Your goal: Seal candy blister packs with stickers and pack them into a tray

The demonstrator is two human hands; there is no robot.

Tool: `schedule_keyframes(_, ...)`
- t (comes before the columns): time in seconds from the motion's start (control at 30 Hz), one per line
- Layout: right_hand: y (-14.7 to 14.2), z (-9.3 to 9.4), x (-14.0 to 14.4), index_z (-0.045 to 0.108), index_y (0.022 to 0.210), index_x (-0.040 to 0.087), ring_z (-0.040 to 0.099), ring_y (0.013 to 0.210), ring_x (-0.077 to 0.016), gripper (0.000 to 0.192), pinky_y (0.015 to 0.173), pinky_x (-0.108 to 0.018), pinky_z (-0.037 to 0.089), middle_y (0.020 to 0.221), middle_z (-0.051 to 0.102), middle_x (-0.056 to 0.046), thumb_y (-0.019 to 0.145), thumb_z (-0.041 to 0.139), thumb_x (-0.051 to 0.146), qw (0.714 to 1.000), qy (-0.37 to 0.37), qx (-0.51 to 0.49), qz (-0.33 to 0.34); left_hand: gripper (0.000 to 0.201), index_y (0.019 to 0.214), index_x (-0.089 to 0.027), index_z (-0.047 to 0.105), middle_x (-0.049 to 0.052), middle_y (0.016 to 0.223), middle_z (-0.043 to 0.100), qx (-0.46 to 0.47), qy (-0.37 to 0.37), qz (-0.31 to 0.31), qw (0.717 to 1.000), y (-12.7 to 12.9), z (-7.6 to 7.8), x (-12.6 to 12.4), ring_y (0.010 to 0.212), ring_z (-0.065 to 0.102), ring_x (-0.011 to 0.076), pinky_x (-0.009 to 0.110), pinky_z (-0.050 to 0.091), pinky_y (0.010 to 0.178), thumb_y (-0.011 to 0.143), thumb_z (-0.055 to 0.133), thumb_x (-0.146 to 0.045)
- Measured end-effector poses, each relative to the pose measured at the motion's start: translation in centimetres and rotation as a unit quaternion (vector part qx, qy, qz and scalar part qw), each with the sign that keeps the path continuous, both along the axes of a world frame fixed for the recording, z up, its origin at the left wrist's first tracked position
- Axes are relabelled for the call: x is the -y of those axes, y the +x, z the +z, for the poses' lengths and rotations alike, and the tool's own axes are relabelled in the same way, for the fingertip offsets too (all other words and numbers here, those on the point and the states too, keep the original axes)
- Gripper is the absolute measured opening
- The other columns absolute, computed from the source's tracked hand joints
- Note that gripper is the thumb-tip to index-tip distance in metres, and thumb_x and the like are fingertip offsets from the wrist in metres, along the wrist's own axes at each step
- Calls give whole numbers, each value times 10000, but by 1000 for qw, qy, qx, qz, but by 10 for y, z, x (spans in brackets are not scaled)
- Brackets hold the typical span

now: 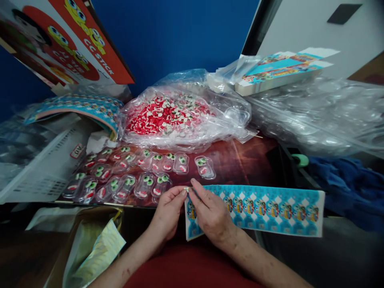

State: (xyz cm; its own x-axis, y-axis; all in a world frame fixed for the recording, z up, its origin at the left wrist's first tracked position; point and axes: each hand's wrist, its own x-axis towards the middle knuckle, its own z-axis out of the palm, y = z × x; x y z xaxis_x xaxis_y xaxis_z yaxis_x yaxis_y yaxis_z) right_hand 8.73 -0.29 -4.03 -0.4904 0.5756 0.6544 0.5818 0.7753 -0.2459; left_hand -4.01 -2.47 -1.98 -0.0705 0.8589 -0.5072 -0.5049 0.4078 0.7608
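My left hand point(168, 210) and my right hand point(211, 212) meet at the top left corner of a long blue printed card strip point(270, 210) with rows of cartoon figures. Both pinch that corner between thumb and fingers. The strip stretches out to the right over my lap. Just beyond my hands, clear plastic blister shells point(126, 176) holding green eyes and red-white mouths lie in rows on the dark red table point(246, 164). One shell point(205, 167) sits apart to the right.
A clear bag of red and white pieces point(168, 116) lies behind the shells. A stack of blue cards point(75, 106) is at left, a flat printed box point(279, 72) at back right, crumpled clear plastic point(324, 116) at right, a lined carton point(90, 248) at lower left.
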Motion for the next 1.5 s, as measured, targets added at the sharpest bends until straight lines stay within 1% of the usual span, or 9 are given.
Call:
schedule_keyframes(0.27, 23, 16, 36, 623, 800, 168, 617, 818, -173, 180, 684, -302, 528, 1054, 630, -100, 801, 461, 90, 990, -51, 17, 131, 237, 879, -158, 596, -1, 690, 599, -280, 139, -98, 945, -22, -6, 13, 596, 531, 99, 196, 427, 542, 817, 481, -356)
schedule_keyframes(0.4, 71, 51, 56, 595, 804, 214, 620, 766, -143, 168, 646, -258, 526, 898, 658, -44, 755, 508, 78, 939, -280, -73, 187, 223, 939, -167, 573, 28, 767, 642, -528, 238, -76, 812, -31, -29, 29, 663, 591, 128, 227, 466, 601, 855, 393, -269)
schedule_keyframes(0.57, 108, 89, 42, 569, 688, 235, 592, 600, -123, 166, 472, -209, 459, 768, 632, -2, 633, 674, 119, 787, -322, -519, -89, 237, 997, -152, 557, 62, 800, 667, -681, 416, -30, 602, -37, -55, 38, 690, 620, 148, 250, 490, 635, 820, 399, -136)
schedule_keyframes(0.67, 97, 77, 18, 555, 632, 187, 530, 489, -80, 216, 416, -188, 396, 746, 628, -7, 541, 749, 160, 707, -360, -597, -120, 274, 1024, -144, 557, 80, 839, 661, -714, 493, -68, 492, -45, -62, 43, 717, 598, 164, 284, 485, 665, 782, 446, -78)
schedule_keyframes(0.77, 78, 47, -5, 548, 632, 180, 477, 444, -64, 226, 407, -189, 370, 639, 601, 23, 542, 755, 197, 656, -409, -629, -77, 277, 1021, -139, 561, 95, 874, 642, -724, 505, -97, 460, -49, -64, 51, 738, 581, 166, 285, 478, 667, 782, 441, -69)
schedule_keyframes(1.07, 75, 9, -44, 517, 676, 180, 455, 451, -64, 213, 431, -207, 361, 628, 577, 44, 616, 719, 211, 664, -427, -611, -60, 227, 592, -183, 541, 11, 533, 522, -730, 392, -257, 497, -41, -22, 31, 492, 490, 121, 226, 385, 472, 800, 491, -259)
schedule_keyframes(1.3, 67, 17, -52, 552, 699, 179, 529, 586, -89, 125, 526, -213, 447, 712, 590, 16, 682, 673, 206, 763, -396, -500, -103, 461, 1073, -181, 537, 96, 962, 631, -351, 167, -177, 904, -8, 29, -28, 782, 600, 173, 290, 494, 670, 693, 613, -431)
schedule_keyframes(1.37, 62, 21, -52, 557, 688, 178, 554, 636, -106, 115, 574, -223, 472, 721, 596, 6, 683, 669, 199, 793, -378, -462, -124, 560, 1077, -163, 531, 96, 947, 633, -251, 109, -160, 948, 6, 30, -43, 759, 599, 171, 290, 494, 659, 613, 670, -443)
schedule_keyframes(1.5, 55, 20, -51, 560, 678, 175, 554, 618, -114, 104, 580, -231, 472, 690, 595, 0, 698, 650, 223, 818, -380, -401, -162, 335, 829, -148, 613, 19, 682, 622, -258, 32, -148, 954, 19, 19, -61, 563, 537, 111, 225, 434, 536, 604, 680, -388)
